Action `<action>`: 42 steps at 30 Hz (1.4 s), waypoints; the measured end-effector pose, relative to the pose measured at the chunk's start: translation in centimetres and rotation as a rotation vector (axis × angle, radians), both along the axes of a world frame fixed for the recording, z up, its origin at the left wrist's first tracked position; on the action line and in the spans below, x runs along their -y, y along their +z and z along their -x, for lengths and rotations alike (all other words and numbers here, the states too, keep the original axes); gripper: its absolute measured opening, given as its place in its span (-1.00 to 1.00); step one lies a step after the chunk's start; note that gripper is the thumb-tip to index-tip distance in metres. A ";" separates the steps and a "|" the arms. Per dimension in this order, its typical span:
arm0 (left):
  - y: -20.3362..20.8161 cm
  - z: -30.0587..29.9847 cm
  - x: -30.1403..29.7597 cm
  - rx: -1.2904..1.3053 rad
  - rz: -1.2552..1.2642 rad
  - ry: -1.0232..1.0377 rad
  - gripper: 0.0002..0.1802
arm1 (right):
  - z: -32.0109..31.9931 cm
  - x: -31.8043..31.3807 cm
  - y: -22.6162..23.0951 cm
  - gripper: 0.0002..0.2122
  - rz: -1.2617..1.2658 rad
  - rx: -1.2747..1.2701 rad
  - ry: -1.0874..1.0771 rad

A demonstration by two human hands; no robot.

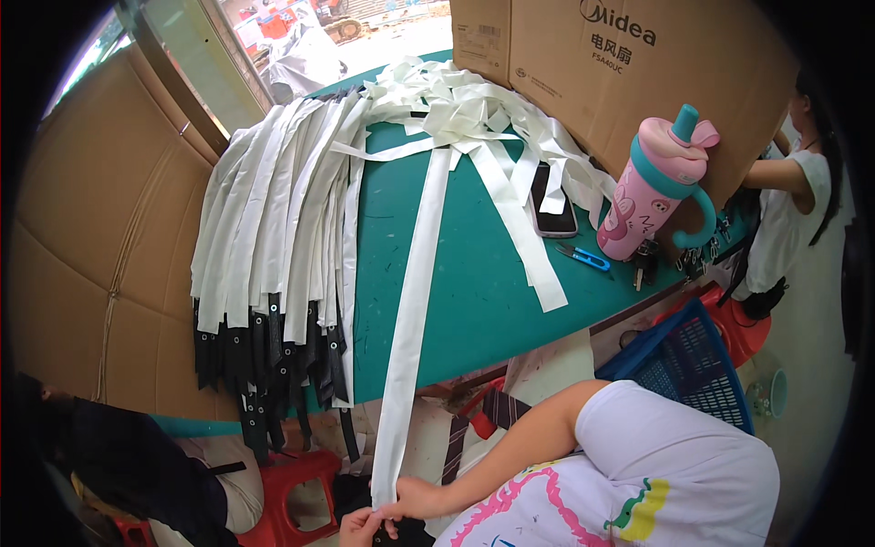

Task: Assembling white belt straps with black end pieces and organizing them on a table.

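Bottom centre, left hand (359,529) and right hand (415,500) are pinching, apparently, the white strip (412,314) by its end — best hold, likely light, limp.

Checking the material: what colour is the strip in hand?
The strip is white, clearest in head view.

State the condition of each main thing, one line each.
White strip: extended straight, lower end held
Left hand: closed on the strip
Right hand: closed on the strip
Strip pile: loose, tangled
Strip bundle: draped over table edge
Pink cup: upright, lid on
Phone: lying flat
Snips: lying flat
Cardboard box: standing upright
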State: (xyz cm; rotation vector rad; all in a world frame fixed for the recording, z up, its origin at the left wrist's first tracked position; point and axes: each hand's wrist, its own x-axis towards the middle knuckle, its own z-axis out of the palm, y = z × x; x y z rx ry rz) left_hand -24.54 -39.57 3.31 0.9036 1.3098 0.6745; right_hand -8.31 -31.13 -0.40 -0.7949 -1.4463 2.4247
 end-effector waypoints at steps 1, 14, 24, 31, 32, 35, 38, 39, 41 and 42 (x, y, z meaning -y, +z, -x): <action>0.3 -0.2 0.5 -0.002 -0.002 0.000 -0.70 | 0.2 0.7 0.0 -0.50 -0.002 -0.002 0.000; -0.7 2.8 10.6 -0.603 0.013 0.197 -0.68 | -1.1 4.4 0.9 -0.39 -0.045 -0.383 0.151; 10.5 9.9 13.2 -0.604 0.604 0.366 -0.75 | -0.6 -21.2 14.0 -0.79 0.374 -0.256 -0.837; 17.2 16.6 -6.2 -0.515 -0.136 0.451 -0.85 | 5.0 -45.0 28.2 -0.76 -0.140 -0.447 -0.870; 17.4 18.2 -10.5 -0.455 -0.156 0.437 -0.88 | 5.6 -50.5 31.0 -0.76 -0.229 -0.558 -0.840; 19.1 18.0 -25.4 -0.472 -0.387 0.610 -0.86 | 6.6 -70.3 38.3 -0.56 -0.435 -0.367 -0.648; 21.1 18.7 -38.2 -0.395 -0.575 0.638 -0.81 | 10.2 -74.8 39.4 -0.42 -0.791 0.090 -0.877; 21.5 19.3 -42.0 -0.378 -0.584 0.624 -0.80 | 9.9 -75.3 38.9 -0.43 -0.925 0.215 -0.827; 21.8 20.9 -48.5 -0.353 -0.588 0.618 -0.79 | 8.3 -76.7 34.9 -0.51 -1.060 0.302 -0.697; 21.5 22.2 -50.7 -0.348 -0.574 0.599 -0.78 | 6.4 -76.4 33.3 -0.52 -1.389 0.565 -0.554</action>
